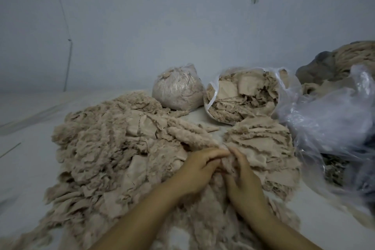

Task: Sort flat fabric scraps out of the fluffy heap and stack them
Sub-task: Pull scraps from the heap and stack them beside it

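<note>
Pinching one scrap (223,163) between them, left hand (194,170) and right hand (241,178) work where heap (113,148) meets stack (261,144). Fluff could easily ride along and mess the stack.

One fluffy heap (113,148), one scrap stack (261,148), three plastic bags (178,91), two hands (196,170).

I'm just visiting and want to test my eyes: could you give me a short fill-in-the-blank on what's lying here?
1. The stack of flat scraps lies to the ___ of the fluffy heap.
2. The left hand and right hand meet over the ___ material.
3. The tied bag stands ___ the heap, near the wall.
4. The open bag holds beige ___.

Missing words: right; beige; behind; scraps
</note>
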